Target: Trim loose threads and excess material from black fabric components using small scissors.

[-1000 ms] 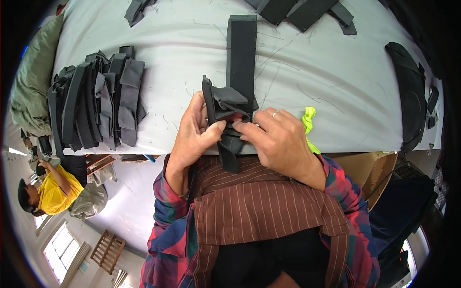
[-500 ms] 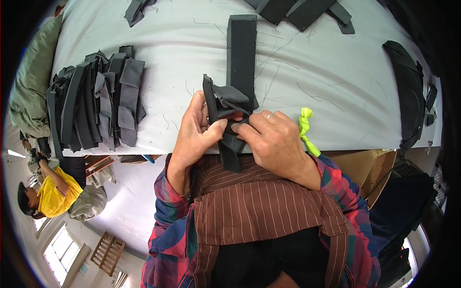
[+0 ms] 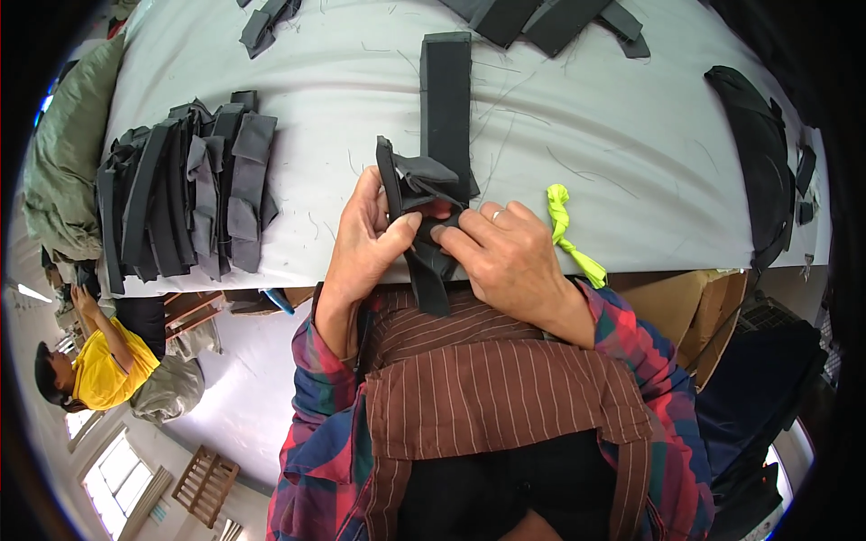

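Floor (image 3: 244, 379) pale, light-washed | wall (image 3: 173, 442) whitish | paned window (image 3: 119, 478) lower left, bright | slatted wooden rack (image 3: 206, 487) nearby | table (image 3: 649, 225) white-covered, creased

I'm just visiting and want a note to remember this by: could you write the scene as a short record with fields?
Left hand: gripping dark fabric piece
Right hand: pinching the same piece
Beyond hands: flat dark strip, joined or separate unclear
Further left: row of dark strips
Further right: twisted neon-yellow cloth
Surface: white-covered table
Background: person in yellow
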Demonstrator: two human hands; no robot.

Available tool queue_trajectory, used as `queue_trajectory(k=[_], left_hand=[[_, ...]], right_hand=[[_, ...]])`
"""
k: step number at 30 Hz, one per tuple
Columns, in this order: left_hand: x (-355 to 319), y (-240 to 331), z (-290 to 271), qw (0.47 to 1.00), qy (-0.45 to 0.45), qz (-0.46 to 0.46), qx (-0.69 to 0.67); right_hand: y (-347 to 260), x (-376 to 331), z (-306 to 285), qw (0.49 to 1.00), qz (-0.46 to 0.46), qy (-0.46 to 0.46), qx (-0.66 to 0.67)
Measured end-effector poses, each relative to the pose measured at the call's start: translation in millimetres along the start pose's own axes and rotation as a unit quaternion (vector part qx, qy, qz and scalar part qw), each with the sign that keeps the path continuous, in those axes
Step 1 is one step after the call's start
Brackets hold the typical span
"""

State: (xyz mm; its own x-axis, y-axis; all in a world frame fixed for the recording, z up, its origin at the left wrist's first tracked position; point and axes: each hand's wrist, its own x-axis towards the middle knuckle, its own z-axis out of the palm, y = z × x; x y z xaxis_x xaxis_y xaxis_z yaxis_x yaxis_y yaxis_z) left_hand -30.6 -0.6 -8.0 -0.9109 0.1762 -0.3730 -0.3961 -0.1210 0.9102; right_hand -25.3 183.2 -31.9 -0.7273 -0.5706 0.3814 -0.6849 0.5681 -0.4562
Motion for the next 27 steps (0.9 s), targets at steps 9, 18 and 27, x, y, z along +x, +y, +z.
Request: queue_trajectory(k=[9,18,27], left_hand=[[-1,-4,-4,1.000,-0.004,-0.011,0.011],[-16,-7,-6,0.997,0.009,0.061,-0.039],[-45,16,-22,0.983,-0.081,0.138,-0.094]], right_hand=[[-3,-3,3,1.000,0.020,0.009,0.017],[-6,-6,-11,0.963,0.141,0.030,0.229],[-14,-7,-41,0.914,0.194,0.047,0.354]])
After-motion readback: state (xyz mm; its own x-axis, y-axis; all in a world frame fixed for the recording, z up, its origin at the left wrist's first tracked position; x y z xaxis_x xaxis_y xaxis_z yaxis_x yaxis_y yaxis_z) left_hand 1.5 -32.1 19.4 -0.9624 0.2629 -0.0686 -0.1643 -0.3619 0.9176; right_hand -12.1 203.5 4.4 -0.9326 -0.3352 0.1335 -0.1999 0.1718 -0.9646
